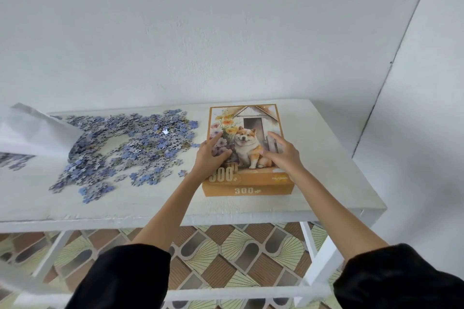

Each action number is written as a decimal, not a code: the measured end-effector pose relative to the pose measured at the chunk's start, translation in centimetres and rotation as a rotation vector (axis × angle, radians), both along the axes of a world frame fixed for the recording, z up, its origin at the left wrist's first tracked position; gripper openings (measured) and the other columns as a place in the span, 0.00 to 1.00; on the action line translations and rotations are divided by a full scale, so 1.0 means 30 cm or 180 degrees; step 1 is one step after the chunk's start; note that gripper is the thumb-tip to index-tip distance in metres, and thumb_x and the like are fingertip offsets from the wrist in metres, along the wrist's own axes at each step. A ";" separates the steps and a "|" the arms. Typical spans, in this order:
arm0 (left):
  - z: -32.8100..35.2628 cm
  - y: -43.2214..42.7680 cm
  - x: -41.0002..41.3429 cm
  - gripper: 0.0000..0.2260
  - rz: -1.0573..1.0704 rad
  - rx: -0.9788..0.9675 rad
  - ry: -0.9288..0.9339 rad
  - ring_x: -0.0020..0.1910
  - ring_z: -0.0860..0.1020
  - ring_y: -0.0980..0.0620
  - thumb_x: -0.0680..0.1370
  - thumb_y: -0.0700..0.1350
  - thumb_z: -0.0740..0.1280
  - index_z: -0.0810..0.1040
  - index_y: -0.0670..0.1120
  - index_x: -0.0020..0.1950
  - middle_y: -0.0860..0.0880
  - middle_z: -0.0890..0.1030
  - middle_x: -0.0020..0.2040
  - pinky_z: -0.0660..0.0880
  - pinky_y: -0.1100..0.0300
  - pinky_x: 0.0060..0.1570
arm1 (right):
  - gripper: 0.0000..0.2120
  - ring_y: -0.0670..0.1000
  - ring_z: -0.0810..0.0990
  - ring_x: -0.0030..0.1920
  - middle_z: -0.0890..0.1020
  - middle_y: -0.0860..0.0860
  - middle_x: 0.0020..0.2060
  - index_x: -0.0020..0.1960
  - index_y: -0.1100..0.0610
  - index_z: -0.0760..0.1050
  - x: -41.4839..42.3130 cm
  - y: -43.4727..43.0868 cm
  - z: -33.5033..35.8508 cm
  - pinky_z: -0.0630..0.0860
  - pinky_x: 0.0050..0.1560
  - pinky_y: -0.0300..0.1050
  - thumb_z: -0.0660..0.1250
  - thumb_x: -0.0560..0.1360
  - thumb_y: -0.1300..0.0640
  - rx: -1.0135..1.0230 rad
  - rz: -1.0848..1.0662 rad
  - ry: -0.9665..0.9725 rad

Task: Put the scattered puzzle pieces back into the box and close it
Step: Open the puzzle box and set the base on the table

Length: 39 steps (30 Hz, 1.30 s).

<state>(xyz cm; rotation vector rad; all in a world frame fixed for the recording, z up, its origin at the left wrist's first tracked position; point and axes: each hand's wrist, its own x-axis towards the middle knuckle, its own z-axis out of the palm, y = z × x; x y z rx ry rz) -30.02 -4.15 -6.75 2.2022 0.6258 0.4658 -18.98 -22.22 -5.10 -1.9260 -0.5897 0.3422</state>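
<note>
With left hand (209, 158) and right hand (282, 153) lying spread-fingered, holding nothing, on the closed box (248, 189) just right of the puzzle pieces (125, 148), catch both long lid (251, 118) edges and lift evenly, straight up.

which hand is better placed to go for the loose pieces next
Left, probably. The left hand rests at the left edge of the box, beside the scattered pieces; the right hand lies on its right side, farther from them.

left hand (210, 158), right hand (281, 155) on box (251, 189) | puzzle pieces (125, 148) beside it
</note>
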 end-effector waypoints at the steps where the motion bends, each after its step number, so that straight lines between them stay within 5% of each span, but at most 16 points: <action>1: 0.008 -0.004 0.000 0.28 0.0011 0.0034 -0.0019 0.46 0.77 0.46 0.75 0.52 0.68 0.63 0.54 0.73 0.42 0.73 0.62 0.75 0.51 0.52 | 0.30 0.53 0.63 0.71 0.66 0.50 0.70 0.70 0.48 0.64 -0.003 0.002 0.003 0.63 0.65 0.46 0.71 0.71 0.52 0.0004 -0.0008 -0.0007; 6: 0.041 -0.006 0.003 0.25 0.0072 0.0060 -0.0087 0.36 0.70 0.62 0.77 0.49 0.66 0.63 0.52 0.73 0.35 0.71 0.62 0.74 0.54 0.49 | 0.30 0.52 0.63 0.70 0.67 0.50 0.70 0.70 0.47 0.64 -0.008 0.003 0.018 0.64 0.65 0.47 0.71 0.71 0.50 0.0035 -0.0079 -0.0100; 11: 0.060 0.000 -0.007 0.25 0.0006 0.0060 -0.0249 0.35 0.74 0.54 0.77 0.50 0.65 0.63 0.54 0.73 0.42 0.75 0.55 0.72 0.65 0.38 | 0.30 0.52 0.62 0.71 0.66 0.50 0.70 0.70 0.47 0.64 -0.012 0.002 0.057 0.62 0.66 0.47 0.71 0.71 0.52 0.0132 -0.0035 -0.0125; 14: 0.094 0.010 -0.001 0.25 -0.0031 -0.0092 -0.0239 0.43 0.79 0.45 0.76 0.50 0.65 0.63 0.56 0.72 0.40 0.78 0.51 0.77 0.51 0.50 | 0.30 0.52 0.62 0.71 0.66 0.50 0.70 0.70 0.48 0.64 -0.015 0.002 0.089 0.63 0.66 0.47 0.71 0.71 0.53 0.0206 -0.0030 -0.0120; 17: 0.137 0.010 -0.003 0.24 -0.0061 -0.0075 -0.0199 0.40 0.73 0.47 0.77 0.47 0.65 0.63 0.52 0.72 0.45 0.73 0.35 0.72 0.55 0.51 | 0.30 0.52 0.61 0.71 0.66 0.49 0.70 0.70 0.49 0.64 -0.018 -0.002 0.120 0.61 0.68 0.48 0.70 0.71 0.54 0.0295 -0.0048 -0.0119; 21: 0.196 0.010 -0.009 0.25 -0.0134 -0.0120 -0.0204 0.51 0.75 0.46 0.77 0.48 0.65 0.62 0.53 0.73 0.56 0.71 0.44 0.75 0.50 0.55 | 0.29 0.52 0.61 0.72 0.66 0.48 0.70 0.70 0.48 0.65 -0.017 -0.006 0.161 0.61 0.68 0.49 0.71 0.71 0.53 0.0368 -0.0050 -0.0081; 24: 0.245 0.019 -0.005 0.27 -0.0146 -0.0204 -0.0226 0.52 0.78 0.42 0.76 0.50 0.66 0.62 0.54 0.73 0.48 0.73 0.56 0.76 0.46 0.54 | 0.29 0.52 0.61 0.72 0.65 0.49 0.71 0.70 0.48 0.65 -0.009 -0.005 0.198 0.63 0.66 0.48 0.71 0.71 0.54 0.0437 -0.0024 -0.0033; 27: 0.301 0.022 0.008 0.26 -0.0207 -0.0268 -0.0213 0.52 0.77 0.44 0.76 0.50 0.66 0.63 0.53 0.73 0.46 0.73 0.55 0.75 0.45 0.56 | 0.29 0.52 0.60 0.72 0.64 0.50 0.71 0.70 0.49 0.65 0.010 -0.001 0.239 0.63 0.65 0.46 0.70 0.71 0.54 0.0432 0.0008 -0.0073; 32: 0.375 0.006 0.062 0.25 -0.0244 -0.0170 -0.0158 0.61 0.73 0.43 0.76 0.50 0.66 0.63 0.53 0.72 0.42 0.66 0.69 0.73 0.49 0.60 | 0.29 0.52 0.60 0.72 0.64 0.50 0.71 0.70 0.49 0.65 0.054 -0.003 0.290 0.63 0.62 0.43 0.71 0.71 0.54 0.0449 -0.0081 -0.0128; 36: 0.407 -0.042 0.127 0.24 -0.0287 -0.0123 -0.0058 0.50 0.70 0.47 0.77 0.49 0.65 0.62 0.53 0.72 0.41 0.57 0.69 0.71 0.60 0.52 | 0.29 0.52 0.61 0.71 0.64 0.51 0.71 0.69 0.50 0.66 0.118 -0.041 0.312 0.63 0.61 0.41 0.71 0.71 0.54 0.0428 -0.0219 -0.0174; 39: 0.417 -0.079 0.191 0.25 -0.0325 -0.0188 0.0003 0.51 0.69 0.47 0.78 0.49 0.64 0.61 0.53 0.73 0.40 0.57 0.69 0.69 0.62 0.50 | 0.28 0.52 0.61 0.71 0.65 0.51 0.71 0.69 0.49 0.67 0.185 -0.067 0.321 0.62 0.63 0.44 0.71 0.71 0.54 0.0307 -0.0295 -0.0235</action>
